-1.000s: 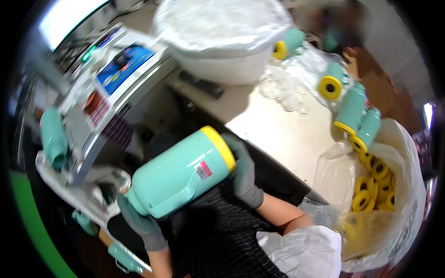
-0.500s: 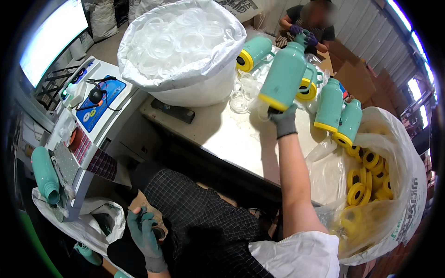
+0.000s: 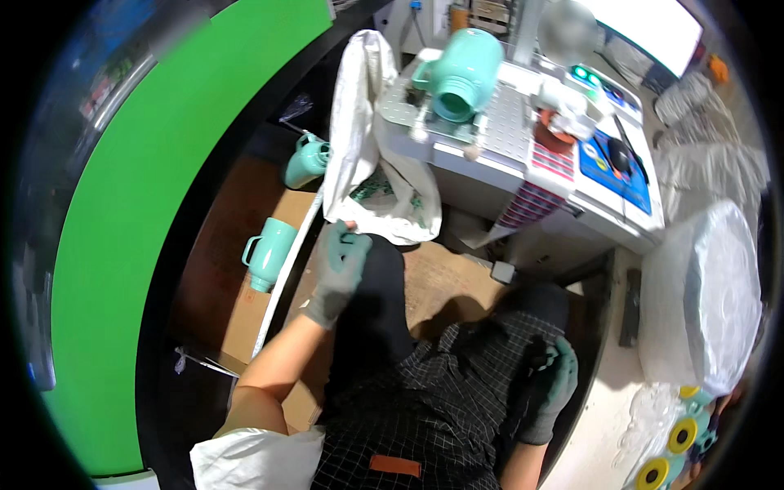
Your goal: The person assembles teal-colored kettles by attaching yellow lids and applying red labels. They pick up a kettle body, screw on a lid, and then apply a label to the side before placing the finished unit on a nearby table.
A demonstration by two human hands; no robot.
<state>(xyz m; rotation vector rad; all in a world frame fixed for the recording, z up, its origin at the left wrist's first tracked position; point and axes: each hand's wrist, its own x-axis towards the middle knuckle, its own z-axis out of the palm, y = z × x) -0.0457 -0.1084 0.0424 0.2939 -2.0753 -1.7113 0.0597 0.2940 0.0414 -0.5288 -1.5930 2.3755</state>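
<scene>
My left hand (image 3: 339, 273), in a grey-green glove, is held over the edge of my left knee with its fingers loosely bent and apart, holding nothing. It is nearest to a teal jug body with a handle (image 3: 273, 253), lying in a cardboard box (image 3: 245, 322) at the left. A second teal jug body (image 3: 306, 163) lies farther back there. My right hand (image 3: 558, 392), also gloved, hovers by my right thigh, fingers apart and nothing visible in them. Ahead, a larger teal jug body (image 3: 474, 61) lies on a perforated grey plate (image 3: 510, 122), its mouth toward me.
A white woven sack (image 3: 359, 90) with green scraps hangs beside the white machine bench (image 3: 474, 155). A blue pad (image 3: 608, 167) with a black mouse lies at the right. A big white sack (image 3: 698, 302) and yellow-based jugs (image 3: 653, 474) stand on the right table.
My view has swung left. My right hand has let go of the yellow-based jug at the table and come back to my lap. My left hand has moved forward beside the box.
</scene>
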